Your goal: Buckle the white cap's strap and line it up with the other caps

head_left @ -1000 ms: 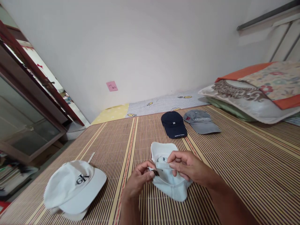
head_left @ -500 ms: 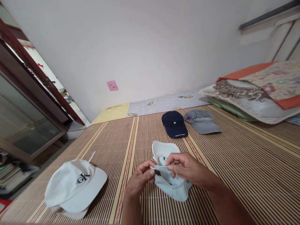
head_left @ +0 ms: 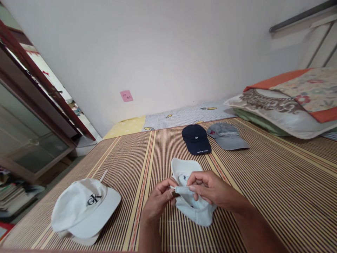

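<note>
A pale blue-white cap (head_left: 197, 215) lies upturned on the striped mat (head_left: 126, 165), its brim pointing away from me and its inside showing. My left hand (head_left: 162, 196) pinches the left end of the cap's back strap (head_left: 182, 190) between thumb and fingers. The strap's right end is pinched in my right hand (head_left: 207, 186). Between the two hands the strap runs nearly level above the cap's opening. Part of the cap is hidden behind my right fingers.
A white cap with a dark logo (head_left: 76, 207) rests at the left over another cap. Farther back, a navy cap (head_left: 196, 138) touches a grey cap (head_left: 228, 136). Pillows (head_left: 279, 109) lie at the back right, beside the wall (head_left: 168, 52).
The strap between my hands has turned so that more of its flat face shows. My hands have shifted very slightly; the caps on the mat lie as before.
</note>
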Tool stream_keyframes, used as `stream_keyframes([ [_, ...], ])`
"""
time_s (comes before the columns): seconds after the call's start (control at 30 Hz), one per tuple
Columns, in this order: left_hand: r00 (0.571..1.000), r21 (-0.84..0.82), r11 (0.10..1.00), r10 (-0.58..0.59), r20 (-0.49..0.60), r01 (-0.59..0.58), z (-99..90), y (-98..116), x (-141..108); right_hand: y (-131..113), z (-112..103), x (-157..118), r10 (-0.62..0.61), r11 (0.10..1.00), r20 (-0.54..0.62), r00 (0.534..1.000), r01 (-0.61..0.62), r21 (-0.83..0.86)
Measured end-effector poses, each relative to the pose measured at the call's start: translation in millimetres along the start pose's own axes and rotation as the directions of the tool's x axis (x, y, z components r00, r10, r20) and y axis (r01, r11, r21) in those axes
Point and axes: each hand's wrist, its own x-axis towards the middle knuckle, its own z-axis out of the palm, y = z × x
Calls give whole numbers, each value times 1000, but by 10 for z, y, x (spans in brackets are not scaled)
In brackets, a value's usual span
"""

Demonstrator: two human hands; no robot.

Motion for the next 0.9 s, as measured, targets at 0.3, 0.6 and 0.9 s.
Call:
stream_keyframes([
  [0.3, 999, -2, 1000, -19, -33, 19, 10, 5, -3, -140, 23, -46, 28, 996, -41, 999, -31, -89],
  [0.6, 1000, 46, 999, -20, -24, 21, -8, -1, -4, -108, 16, -35, -37, 969, -25, 999, 30, -245],
  [0.9, 997, 118, 991, -66, -35, 70, 13, -28, 20, -106, -17, -76, -26, 912, -40, 999, 8, -410],
])
